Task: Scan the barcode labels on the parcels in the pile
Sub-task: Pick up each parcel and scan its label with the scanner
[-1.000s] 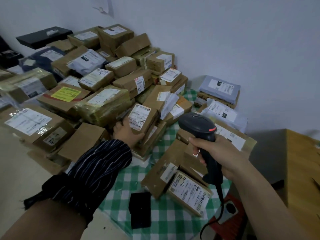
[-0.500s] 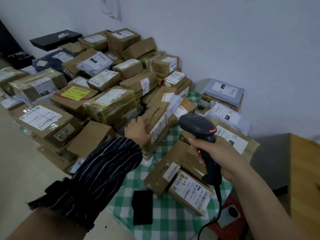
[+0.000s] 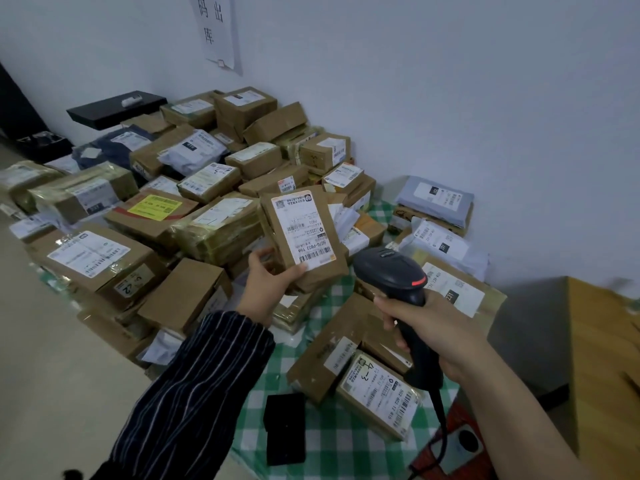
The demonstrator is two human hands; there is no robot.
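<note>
While the left grip (image 3: 268, 289) clasps the parcel (image 3: 322, 275) by its near corner above the pile (image 3: 221, 230), label (image 3: 303, 230) up, long axis running away, its barcode end lies just left of the scanner (image 3: 388, 271), which the right grip (image 3: 429, 330) clenches.

The white label (image 3: 303, 230) on the raised parcel (image 3: 322, 275), held in the left hand (image 3: 266, 289), carries "607G-P803 Y66" upside down beside its lower barcode, with a smaller "P803" further up. Its remaining print is too fine to read. High on the wall behind the raised parcel, a paper sheet (image 3: 216, 29) shows the large characters 码, 出 and 库. Below and right of the raised parcel, a taped parcel (image 3: 377, 393) bears a handwritten "4-3" and the printed digits "502 462 17 415". Left of the raised parcel, a sticker (image 3: 133, 284) on a box side reads what looks like "C2". Right of the raised parcel, a black patch (image 3: 453, 296) on a flat parcel's label reads "231".
</note>
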